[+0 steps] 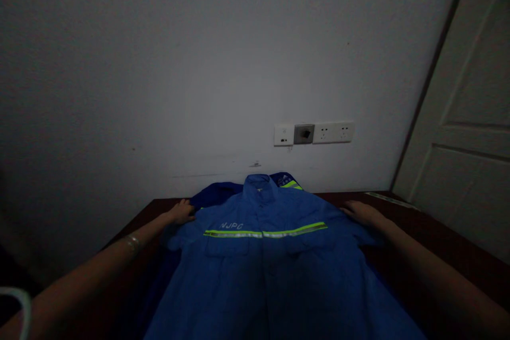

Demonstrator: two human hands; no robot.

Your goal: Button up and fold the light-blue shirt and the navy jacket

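A blue work shirt (239, 271) with a stand collar, chest pockets and a yellow-green and silver reflective stripe lies front up, its collar toward the wall. White letters "NJPC" are printed above the stripe. My left hand (181, 213) rests at the shirt's left shoulder, fingers stretched out over the cloth. On the opposite shoulder lies my right hand (362, 212), its fingers extended toward the collar. A darker blue garment (217, 194), with white marks and a reflective strip, shows from under the shirt. Dim light hides the shirt's lower part.
The dark reddish table (143, 218) meets a white wall (219, 74). Above its back edge are wall sockets (332, 133) and a grey outlet plate (304, 134). A panelled door (470, 138) stands at the right. A pale curved loop (24, 300) is at lower left.
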